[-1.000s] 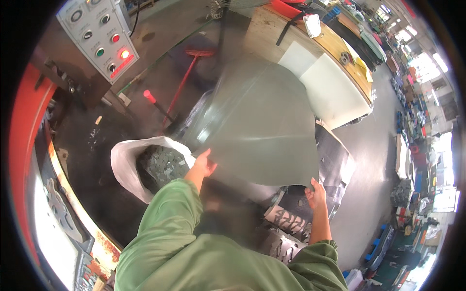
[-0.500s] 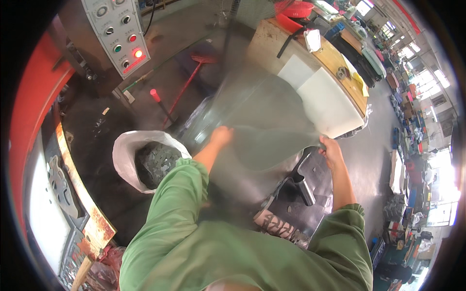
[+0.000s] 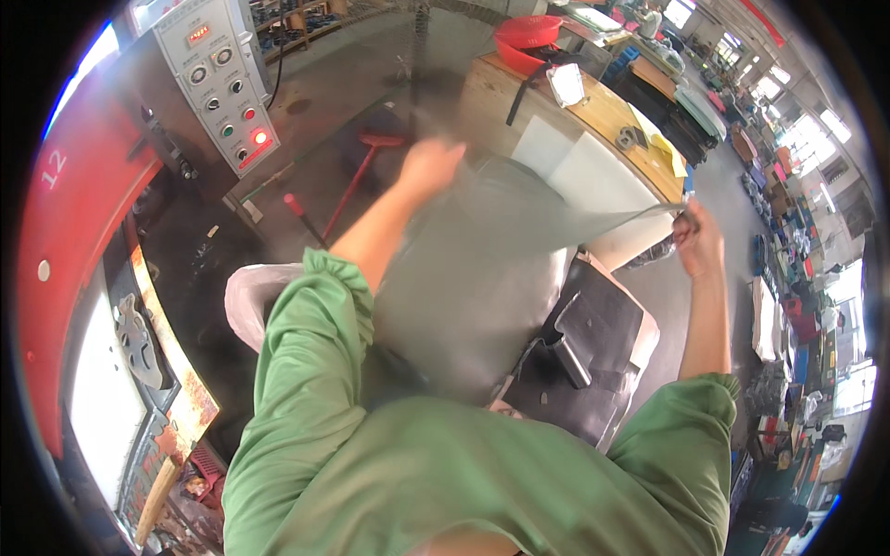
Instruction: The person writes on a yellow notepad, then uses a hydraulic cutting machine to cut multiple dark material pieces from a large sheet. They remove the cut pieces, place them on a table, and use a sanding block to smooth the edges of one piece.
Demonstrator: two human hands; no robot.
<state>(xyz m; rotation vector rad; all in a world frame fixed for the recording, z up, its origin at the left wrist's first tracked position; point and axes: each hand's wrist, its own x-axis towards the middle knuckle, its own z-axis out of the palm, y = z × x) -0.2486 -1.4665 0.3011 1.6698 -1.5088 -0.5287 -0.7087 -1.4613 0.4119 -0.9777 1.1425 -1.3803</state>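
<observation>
A large, thin grey sheet (image 3: 491, 269) stretches in front of me, blurred by motion. Raised at its far left edge, my left hand (image 3: 434, 169) is closed with its fingers at the sheet, though they are a little smeared. My right hand (image 3: 700, 243) grips the sheet's right corner, which is pulled up into a narrow fold. Beneath the sheet's right side lies a black sheet (image 3: 598, 320) with a dark curled piece (image 3: 567, 361) on it. A white sack (image 3: 246, 306) stands left of the grey sheet, partly behind my left sleeve.
At left are a red machine (image 3: 88, 232), a grey control box (image 3: 218, 83) with a lit red button, and a wooden handle (image 3: 158, 500). A red-handled tool (image 3: 352, 185) lies on the floor. Ahead right stands a wooden table (image 3: 603, 116) with a red basin (image 3: 524, 42).
Both hands have moved up and away from me, the right one also outward to the right. The grey sheet has shifted with them, uncovering more of the black sheet beneath.
</observation>
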